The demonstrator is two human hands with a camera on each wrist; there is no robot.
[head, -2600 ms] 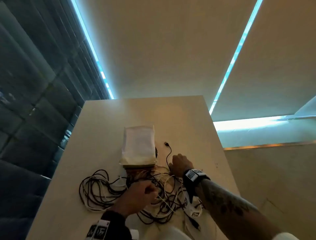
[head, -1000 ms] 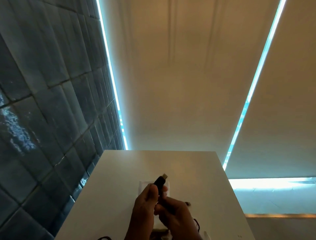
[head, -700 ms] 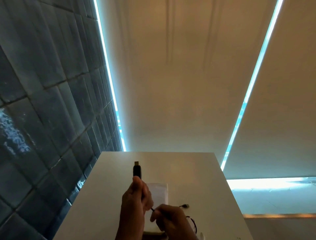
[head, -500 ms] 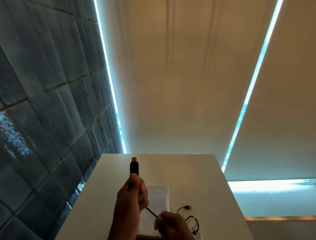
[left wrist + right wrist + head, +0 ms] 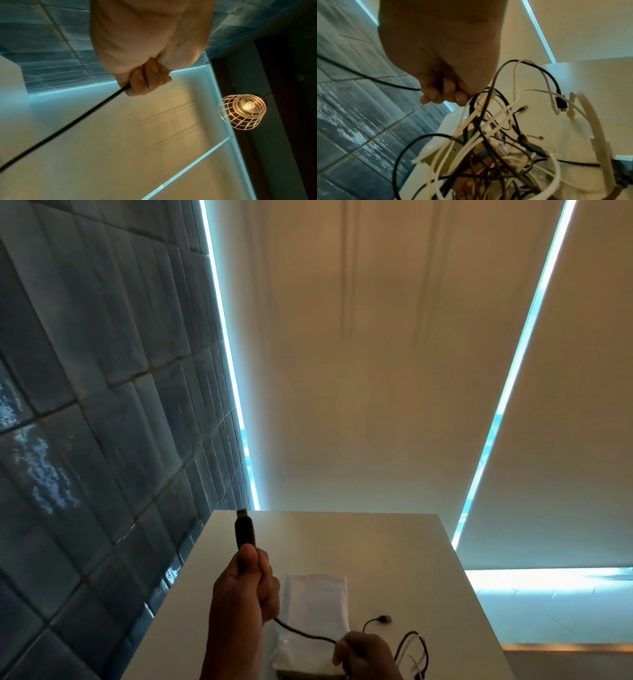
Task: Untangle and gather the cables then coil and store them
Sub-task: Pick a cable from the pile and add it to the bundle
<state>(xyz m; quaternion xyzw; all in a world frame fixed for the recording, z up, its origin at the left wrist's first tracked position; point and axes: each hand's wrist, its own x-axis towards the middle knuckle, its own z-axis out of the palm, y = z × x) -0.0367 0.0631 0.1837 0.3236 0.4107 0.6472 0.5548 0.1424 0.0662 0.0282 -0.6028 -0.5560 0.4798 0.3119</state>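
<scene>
My left hand (image 5: 253, 573) is raised above the table and grips a black cable just below its black USB plug (image 5: 245, 530), which points up. The black cable (image 5: 301, 634) sags from that fist to my right hand (image 5: 359, 652), whose curled fingers pinch it low at the frame's bottom. In the left wrist view the cable (image 5: 68, 125) leaves the left hand (image 5: 145, 79) as a taut line. In the right wrist view the right hand (image 5: 440, 93) holds the black cable (image 5: 368, 77) above a tangle of black and white cables (image 5: 488, 148).
A white table (image 5: 394, 542) carries a white pouch (image 5: 315, 611) and a loose black cable end with a small plug (image 5: 383, 619). A dark tiled wall (image 5: 85, 422) stands to the left. A wire-cage lamp (image 5: 243, 111) hangs overhead.
The left hand lifted the USB plug up and to the left, away from the right hand. More black cable now shows between the two hands. The head view tilted up from the pile.
</scene>
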